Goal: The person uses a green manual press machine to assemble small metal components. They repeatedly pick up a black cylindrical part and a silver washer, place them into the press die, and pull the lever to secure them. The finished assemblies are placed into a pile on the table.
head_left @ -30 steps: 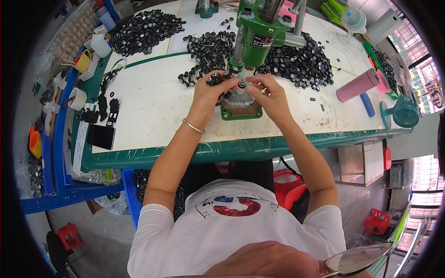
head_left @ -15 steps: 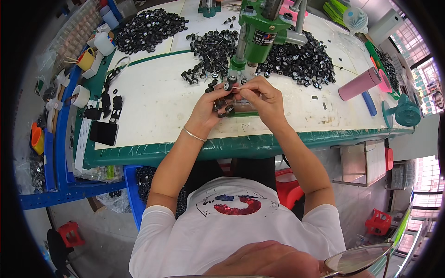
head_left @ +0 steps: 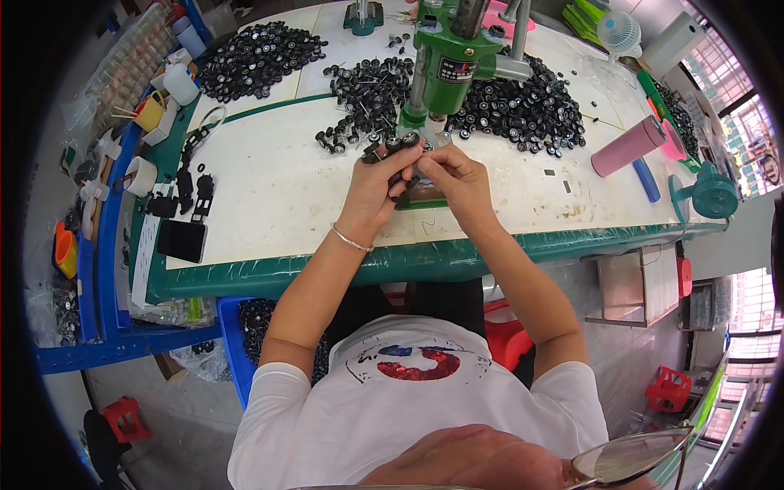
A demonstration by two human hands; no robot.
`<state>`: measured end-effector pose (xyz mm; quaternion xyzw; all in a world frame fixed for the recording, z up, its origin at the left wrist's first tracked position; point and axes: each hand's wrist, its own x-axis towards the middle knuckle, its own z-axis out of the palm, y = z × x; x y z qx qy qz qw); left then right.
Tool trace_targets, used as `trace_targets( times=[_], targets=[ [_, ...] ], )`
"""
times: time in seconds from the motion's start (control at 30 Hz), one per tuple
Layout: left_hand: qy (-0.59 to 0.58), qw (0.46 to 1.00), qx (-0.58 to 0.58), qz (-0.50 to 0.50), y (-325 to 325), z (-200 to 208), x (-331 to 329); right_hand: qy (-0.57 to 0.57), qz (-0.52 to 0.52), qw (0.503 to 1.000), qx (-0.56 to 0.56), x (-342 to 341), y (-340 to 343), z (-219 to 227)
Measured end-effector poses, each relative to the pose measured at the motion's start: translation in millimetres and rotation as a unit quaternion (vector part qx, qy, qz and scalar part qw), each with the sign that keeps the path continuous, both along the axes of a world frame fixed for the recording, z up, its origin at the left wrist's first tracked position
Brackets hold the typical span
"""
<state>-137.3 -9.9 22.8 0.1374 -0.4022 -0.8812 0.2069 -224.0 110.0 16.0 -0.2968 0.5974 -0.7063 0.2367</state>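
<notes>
My left hand is closed around several small black toy wheels with silvery hubs, some sticking up past the thumb and others partly hidden by the fingers. Beside it, my right hand is pinched, its fingertips close against the wheels; what sits between them is too small to make out. Both hands are just in front of a green bench press, whose base lies partly behind them. Loose wheels, several on thin metal axles, form a heap left of the press.
More wheel heaps lie at the far left and right of the press. A pink bottle and a teal fan stand to the right. A dark phone lies on the left of the white table, near its green front edge.
The thin axle seen at my right fingertips is now hidden. My right hand has shifted slightly left and closer to my left hand. Wheels in my left hand now sit side by side.
</notes>
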Motion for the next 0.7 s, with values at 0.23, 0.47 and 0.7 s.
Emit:
trace_targets(
  times=[0.23,0.47,0.7],
  targets=[
    [-0.147,0.949,-0.268,0.071,-17.2,7.4,-13.1,0.103,-0.037,0.992,0.066,-38.0,22.8,6.4],
    [-0.137,0.930,-0.337,0.049,-23.7,1.5,-34.3,0.120,-0.139,0.982,0.042,-84.9,41.7,63.7],
    [-0.083,0.953,-0.286,0.062,-23.6,-12.8,-44.5,0.094,-0.110,0.980,-0.135,-128.3,-11.1,145.3]
  ],
)
